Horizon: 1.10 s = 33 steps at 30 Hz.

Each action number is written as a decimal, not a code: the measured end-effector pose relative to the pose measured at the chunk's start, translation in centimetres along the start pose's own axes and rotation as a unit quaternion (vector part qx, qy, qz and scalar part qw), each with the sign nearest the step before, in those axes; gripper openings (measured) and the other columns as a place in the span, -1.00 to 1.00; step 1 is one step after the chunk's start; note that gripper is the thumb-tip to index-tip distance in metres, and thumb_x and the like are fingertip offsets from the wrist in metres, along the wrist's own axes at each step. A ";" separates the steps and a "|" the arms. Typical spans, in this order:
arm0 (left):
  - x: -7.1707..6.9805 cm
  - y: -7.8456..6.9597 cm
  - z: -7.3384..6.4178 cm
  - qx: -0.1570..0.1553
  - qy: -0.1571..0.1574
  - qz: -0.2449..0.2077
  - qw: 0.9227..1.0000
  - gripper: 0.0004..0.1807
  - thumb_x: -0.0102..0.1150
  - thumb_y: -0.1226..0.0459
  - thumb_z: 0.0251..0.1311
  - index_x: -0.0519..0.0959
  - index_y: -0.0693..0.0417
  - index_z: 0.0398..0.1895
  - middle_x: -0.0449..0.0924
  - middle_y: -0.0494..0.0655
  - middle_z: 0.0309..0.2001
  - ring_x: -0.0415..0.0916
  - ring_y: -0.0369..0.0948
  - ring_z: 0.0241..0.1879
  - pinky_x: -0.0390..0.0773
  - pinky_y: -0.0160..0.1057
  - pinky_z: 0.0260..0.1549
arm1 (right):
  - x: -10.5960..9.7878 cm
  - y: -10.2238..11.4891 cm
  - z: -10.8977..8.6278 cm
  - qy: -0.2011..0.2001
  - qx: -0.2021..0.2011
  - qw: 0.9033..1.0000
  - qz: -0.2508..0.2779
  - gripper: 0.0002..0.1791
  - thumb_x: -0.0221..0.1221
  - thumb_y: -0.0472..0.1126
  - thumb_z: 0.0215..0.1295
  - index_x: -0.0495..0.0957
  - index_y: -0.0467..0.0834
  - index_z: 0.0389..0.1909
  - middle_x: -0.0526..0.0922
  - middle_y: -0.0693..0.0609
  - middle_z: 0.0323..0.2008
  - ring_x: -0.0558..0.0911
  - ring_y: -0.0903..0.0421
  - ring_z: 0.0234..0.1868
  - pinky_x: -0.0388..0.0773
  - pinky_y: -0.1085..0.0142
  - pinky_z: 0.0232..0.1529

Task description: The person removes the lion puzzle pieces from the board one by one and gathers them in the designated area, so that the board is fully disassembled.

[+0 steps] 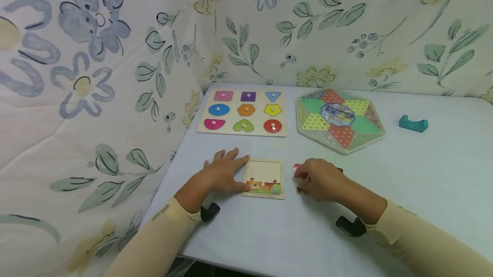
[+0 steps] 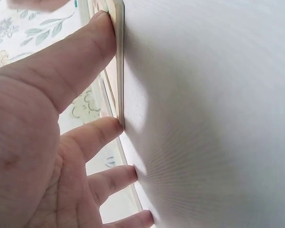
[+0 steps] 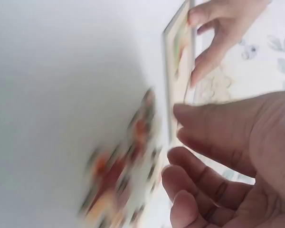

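A small square wooden jigsaw tray [image 1: 263, 171] lies on the table, with a strip of fitted animal-picture pieces [image 1: 265, 186] along its near edge. My left hand [image 1: 221, 173] spreads its fingers at the tray's left side; the thumb rests on the lower left corner and the index fingertip touches the upper left. To the right of the tray, my right hand [image 1: 325, 179] hovers over loose jigsaw pieces [image 3: 114, 185], partly hiding them in the head view. Its fingers are loosely bent, and the right wrist view shows nothing between thumb and fingers. The pieces look blurred there.
Behind the tray lies a wooden shape-peg board [image 1: 242, 112]. Beside it sits a hexagonal Chinese checkers board [image 1: 340, 118] in clear wrapping. A teal curved block [image 1: 413, 123] is at the far right. Floral cloth [image 1: 246, 24] hangs behind and left of the white table.
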<state>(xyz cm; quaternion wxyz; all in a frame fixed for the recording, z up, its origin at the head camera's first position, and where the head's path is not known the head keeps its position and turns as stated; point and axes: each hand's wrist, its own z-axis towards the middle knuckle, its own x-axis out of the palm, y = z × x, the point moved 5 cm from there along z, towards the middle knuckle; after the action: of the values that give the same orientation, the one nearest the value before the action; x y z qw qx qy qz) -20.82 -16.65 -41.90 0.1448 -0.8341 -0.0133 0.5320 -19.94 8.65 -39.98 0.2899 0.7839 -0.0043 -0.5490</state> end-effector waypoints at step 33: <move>0.0 0.7 -0.1 0.018 0.023 0.000 1.000 0.18 0.60 -0.22 -0.18 0.14 -0.62 0.57 -0.16 -0.13 0.68 -0.31 0.17 0.64 -0.05 0.53 0.40 | 5.2 8.9 4.8 0.013 -0.062 0.998 0.010 -0.65 0.52 -0.11 0.14 0.64 0.02 -0.08 0.53 0.03 -0.05 0.53 0.11 -0.15 0.65 0.22 -0.01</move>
<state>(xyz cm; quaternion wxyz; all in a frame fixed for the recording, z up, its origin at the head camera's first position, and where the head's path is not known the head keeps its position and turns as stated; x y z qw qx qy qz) -20.79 -17.34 -41.98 0.1600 -0.8434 -0.0001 0.5129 -19.21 -2.58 -41.41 0.3435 0.7713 0.0251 -0.5353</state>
